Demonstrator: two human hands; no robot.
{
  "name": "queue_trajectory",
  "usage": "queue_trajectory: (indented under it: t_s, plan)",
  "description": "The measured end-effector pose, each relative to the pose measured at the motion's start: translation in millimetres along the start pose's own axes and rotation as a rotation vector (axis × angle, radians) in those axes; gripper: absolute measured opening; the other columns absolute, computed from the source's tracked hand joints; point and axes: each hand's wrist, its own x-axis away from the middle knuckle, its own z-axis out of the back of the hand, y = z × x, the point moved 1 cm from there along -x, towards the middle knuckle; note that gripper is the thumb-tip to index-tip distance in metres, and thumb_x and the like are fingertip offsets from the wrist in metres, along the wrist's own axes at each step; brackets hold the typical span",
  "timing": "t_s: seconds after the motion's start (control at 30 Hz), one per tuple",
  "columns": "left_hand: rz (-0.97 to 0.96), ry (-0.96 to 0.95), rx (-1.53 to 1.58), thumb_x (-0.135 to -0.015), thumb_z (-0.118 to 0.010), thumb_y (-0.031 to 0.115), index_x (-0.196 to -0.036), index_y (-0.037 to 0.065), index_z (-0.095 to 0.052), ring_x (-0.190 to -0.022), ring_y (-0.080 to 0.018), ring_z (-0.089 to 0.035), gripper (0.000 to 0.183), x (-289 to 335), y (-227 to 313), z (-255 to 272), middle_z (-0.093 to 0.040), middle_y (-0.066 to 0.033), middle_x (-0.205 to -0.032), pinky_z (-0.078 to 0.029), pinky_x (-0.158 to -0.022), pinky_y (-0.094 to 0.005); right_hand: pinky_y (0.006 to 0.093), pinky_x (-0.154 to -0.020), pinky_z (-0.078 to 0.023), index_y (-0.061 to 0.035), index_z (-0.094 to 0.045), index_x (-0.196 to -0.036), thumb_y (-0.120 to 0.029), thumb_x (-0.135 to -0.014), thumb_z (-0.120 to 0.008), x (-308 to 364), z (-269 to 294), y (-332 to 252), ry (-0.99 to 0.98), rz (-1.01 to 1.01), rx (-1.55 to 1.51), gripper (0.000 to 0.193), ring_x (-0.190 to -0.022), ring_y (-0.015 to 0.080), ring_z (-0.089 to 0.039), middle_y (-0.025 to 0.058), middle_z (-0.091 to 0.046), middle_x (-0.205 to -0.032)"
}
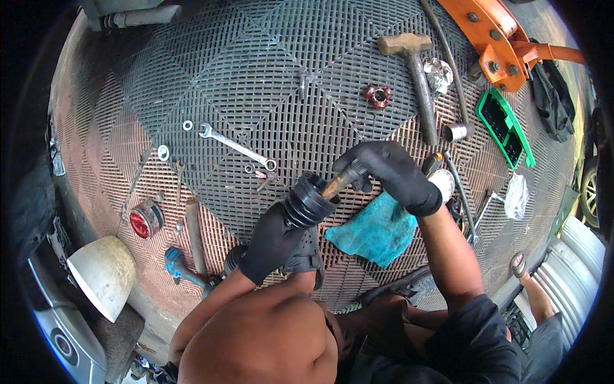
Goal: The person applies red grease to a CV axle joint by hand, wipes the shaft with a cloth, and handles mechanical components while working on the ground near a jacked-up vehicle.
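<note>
My left hand (272, 242) gripped the ribbed black rubber boot (308, 201), my right hand (390, 173) closed around the metal shaft (339, 180) sticking from it, a blue rag (377, 232) beneath my right fingers, a spanner (235, 146) beyond my left.

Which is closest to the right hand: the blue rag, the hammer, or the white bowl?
From the right hand:
1. Blue rag, just below it.
2. Hammer, above, farther up the mat.
3. White bowl, far off at the left edge.

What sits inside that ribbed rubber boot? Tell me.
A brownish metal shaft emerges from the black ribbed boot; the right hand grips its outer end, the left hand holds the boot. Everything deeper inside is hidden.
</note>
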Motion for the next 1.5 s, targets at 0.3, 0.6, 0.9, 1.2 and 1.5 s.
queue_trajectory:
  t_s: [0.3,0.6,0.9,1.2,1.5]
  plan:
    - [0.004,-0.092,0.055,-0.087,-0.073,0.015,-0.121,-0.001,-0.065,-0.103,-0.043,-0.07,0.038,-3,7,5,-0.07,-0.0249,-0.109,-0.054,-0.088,-0.0462,0.024,-0.061,-0.047,0.0008,-0.076,-0.117,-0.049,-0.108,-0.05,1,8,15,-0.068,-0.119,-0.331,0.058,-0.066,0.0076,-0.057,0.0072,-0.076,-0.089]
    - [0.013,-0.096,0.071,-0.088,-0.074,0.016,-0.124,-0.001,-0.065,-0.104,-0.0417,-0.071,0.041,-2,7,5,-0.072,-0.0242,-0.11,-0.055,-0.09,-0.0454,0.0264,-0.054,-0.041,0.0035,-0.077,-0.113,-0.053,-0.108,-0.045,-4,8,15,-0.049,-0.171,-0.252,0.065,-0.052,0.0082,-0.046,0.0082,-0.072,-0.076]
    - [0.013,-0.081,0.08,-0.087,-0.075,0.015,-0.119,0.0,-0.068,-0.101,-0.0405,-0.072,0.035,-2,12,6,-0.073,-0.0238,-0.107,-0.056,-0.087,-0.0451,0.025,-0.063,-0.049,0.0025,-0.072,-0.12,-0.04,-0.11,-0.048,-10,-3,32,-0.035,0.033,-0.154,0.05,-0.062,0.0112,-0.056,0.0079,-0.074,-0.09]
    - [0.043,-0.072,0.027,-0.086,-0.076,0.013,-0.112,0.0,-0.071,-0.095,-0.0398,-0.073,0.029,-13,10,12,-0.073,-0.0241,-0.1,-0.056,-0.081,-0.0445,0.0311,-0.077,-0.052,0.0007,-0.072,-0.121,-0.034,-0.108,-0.054,-9,-17,29,0.294,0.169,-0.035,0.041,-0.083,0.0147,-0.063,0.0069,-0.07,-0.091]
    - [0.137,-0.172,0.095,-0.091,-0.072,0.01,-0.125,0.003,-0.067,-0.108,-0.0266,-0.072,0.035,-15,17,5,-0.074,-0.0165,-0.116,-0.054,-0.097,-0.039,0.0403,-0.073,-0.056,0.001,-0.075,-0.104,-0.019,-0.095,-0.071,4,13,-15,0.233,0.332,0.481,0.022,-0.081,0.0299,-0.072,0.0173,-0.073,-0.089]
